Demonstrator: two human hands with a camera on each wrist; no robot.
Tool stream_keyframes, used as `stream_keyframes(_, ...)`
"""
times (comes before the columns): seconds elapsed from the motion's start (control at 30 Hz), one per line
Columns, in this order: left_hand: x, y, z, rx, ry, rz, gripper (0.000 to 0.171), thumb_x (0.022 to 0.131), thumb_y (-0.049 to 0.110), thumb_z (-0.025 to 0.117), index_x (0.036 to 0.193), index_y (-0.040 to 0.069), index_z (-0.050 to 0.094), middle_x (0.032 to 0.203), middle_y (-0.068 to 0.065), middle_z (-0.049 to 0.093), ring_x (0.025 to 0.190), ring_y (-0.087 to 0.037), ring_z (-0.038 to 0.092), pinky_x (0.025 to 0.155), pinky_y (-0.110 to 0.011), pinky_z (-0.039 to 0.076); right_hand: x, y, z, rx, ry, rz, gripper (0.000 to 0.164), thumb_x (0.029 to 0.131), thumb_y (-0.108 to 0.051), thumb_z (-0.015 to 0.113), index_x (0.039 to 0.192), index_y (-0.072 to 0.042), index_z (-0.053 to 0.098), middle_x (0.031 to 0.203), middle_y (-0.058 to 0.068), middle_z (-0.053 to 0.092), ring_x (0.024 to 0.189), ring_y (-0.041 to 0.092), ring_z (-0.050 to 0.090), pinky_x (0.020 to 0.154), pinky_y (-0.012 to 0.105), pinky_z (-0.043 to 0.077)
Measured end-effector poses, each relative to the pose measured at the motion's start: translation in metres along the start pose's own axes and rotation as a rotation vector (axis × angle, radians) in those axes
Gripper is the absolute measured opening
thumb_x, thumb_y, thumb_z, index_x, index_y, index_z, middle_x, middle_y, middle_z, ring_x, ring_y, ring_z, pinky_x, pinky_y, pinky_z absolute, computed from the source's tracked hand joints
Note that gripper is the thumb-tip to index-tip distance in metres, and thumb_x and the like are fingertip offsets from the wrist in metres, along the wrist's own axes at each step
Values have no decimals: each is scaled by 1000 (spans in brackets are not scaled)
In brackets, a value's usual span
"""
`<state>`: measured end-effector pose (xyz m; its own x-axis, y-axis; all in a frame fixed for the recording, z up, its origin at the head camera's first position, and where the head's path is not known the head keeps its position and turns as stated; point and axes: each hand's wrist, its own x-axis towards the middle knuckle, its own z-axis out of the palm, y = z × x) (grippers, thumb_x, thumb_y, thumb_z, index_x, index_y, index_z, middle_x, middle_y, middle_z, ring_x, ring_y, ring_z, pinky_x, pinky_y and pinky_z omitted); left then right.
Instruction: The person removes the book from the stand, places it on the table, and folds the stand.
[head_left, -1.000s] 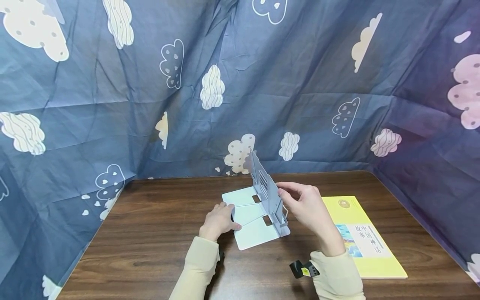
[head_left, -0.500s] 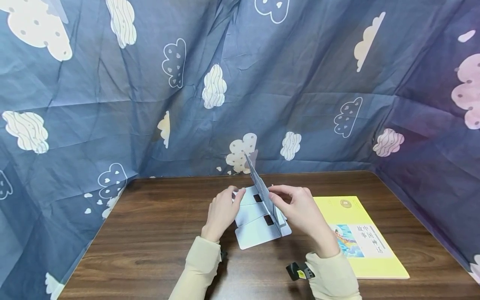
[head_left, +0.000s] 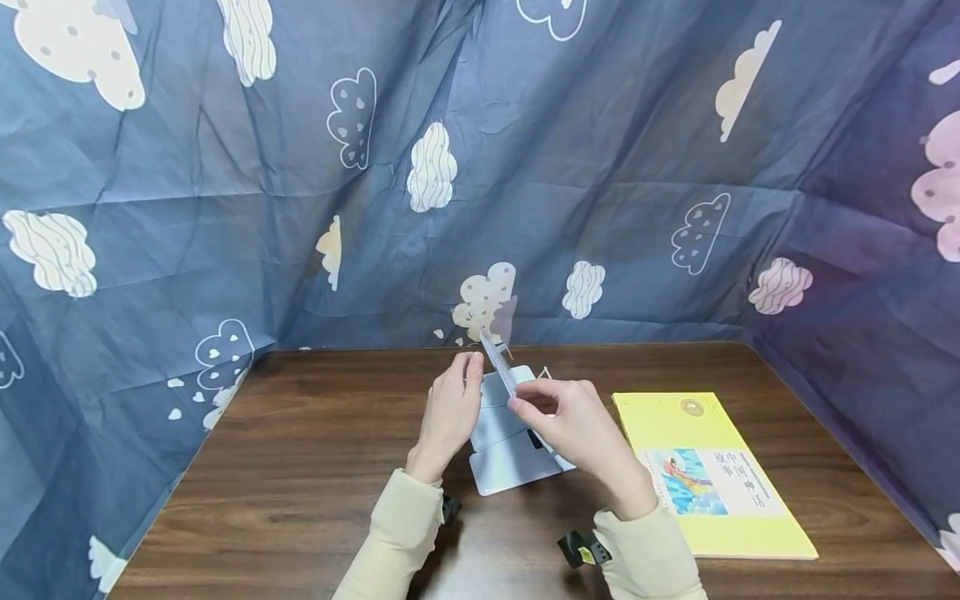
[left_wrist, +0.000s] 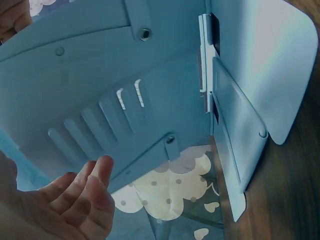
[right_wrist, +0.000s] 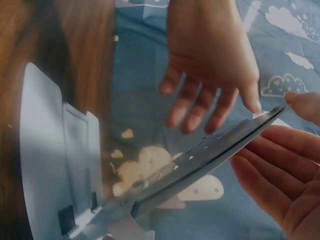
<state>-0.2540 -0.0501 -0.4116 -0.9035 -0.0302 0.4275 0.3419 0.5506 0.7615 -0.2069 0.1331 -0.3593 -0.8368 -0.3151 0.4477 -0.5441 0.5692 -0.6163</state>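
Observation:
A pale blue metal book stand [head_left: 506, 462] is on the table, with slots and rivets in its hinged back panel [left_wrist: 95, 95]. The panel tilts up to the left over the flat base plate [right_wrist: 42, 150]. My right hand [head_left: 577, 421] pinches the panel's free edge between thumb and fingers, and the right wrist view shows this hand [right_wrist: 285, 175] from the palm side. To the left of the panel is my left hand [head_left: 448, 412], fingers extended. In the left wrist view this hand [left_wrist: 75, 205] faces the panel with nothing in its grasp.
A yellow book [head_left: 720, 533] with a colourful cover picture lies right of the stand on the brown wooden table [head_left: 285, 467]. Behind the table hangs a dark blue curtain [head_left: 600, 150] with cloud prints, which also covers the right side.
The back panel has swung left and down towards the base, with my right hand moving along on its edge. My left hand has come off the base plate and risen.

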Motion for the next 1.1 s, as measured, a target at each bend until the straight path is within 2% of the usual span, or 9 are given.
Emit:
stream_keyframes(0.1,1,0,-1,-19,1,-3,55,104,53,27,118,13,62,93,-1,68,81,-16,64,73,-38,51,1,-2,8,-13,-21,-37,17,88,-22,75,99,-9,77,92,-4,73,80,5,67,68,29,55)
stream_keyframes(0.27,3,0,-3,-1,31,-17,48,105,49,29,105,11,59,78,-2,58,73,-21,57,65,-38,46,2,-4,21,-42,-57,-111,9,89,-24,73,91,-15,76,84,-12,70,77,1,64,68,30,54)
stream_keyframes(0.43,4,-5,-5,9,34,-61,47,105,51,31,96,12,57,69,-1,51,67,-22,53,60,-37,43,2,-4,29,-107,-65,-125,11,88,-29,74,86,-19,75,80,-15,68,74,3,63,68,31,53)
stream_keyframes(0.6,7,-11,-8,6,37,-111,32,102,40,48,89,13,58,69,3,55,64,-17,53,59,-34,43,3,-1,34,-154,-100,-150,15,89,-32,73,87,-18,74,81,-14,68,75,5,62,69,28,50)
stream_keyframes(0.7,9,-14,-10,6,32,-132,23,98,31,55,86,12,60,69,4,57,61,-16,53,59,-34,43,4,3,35,-144,-125,-154,13,91,-30,71,89,-18,74,79,-14,67,73,3,60,68,28,50)
stream_keyframes(0.8,10,-18,-12,3,21,-145,18,95,25,57,85,11,61,68,3,57,60,-16,52,59,-33,42,5,10,35,-120,-135,-124,12,92,-25,69,95,-15,75,83,-11,69,75,4,62,70,33,53)
stream_keyframes(0.93,11,-23,-15,10,7,-160,17,93,22,58,80,11,60,63,4,53,56,-15,49,57,-32,40,5,27,32,-92,-118,-42,18,92,-20,68,103,-7,75,96,0,73,83,12,68,76,40,55)
stream_keyframes(1.1,12,-29,-19,34,-16,-175,17,90,21,57,77,12,60,59,4,48,54,-16,45,55,-32,38,6,54,27,-79,-89,57,20,93,-18,67,107,-4,74,101,5,73,81,17,70,74,40,56)
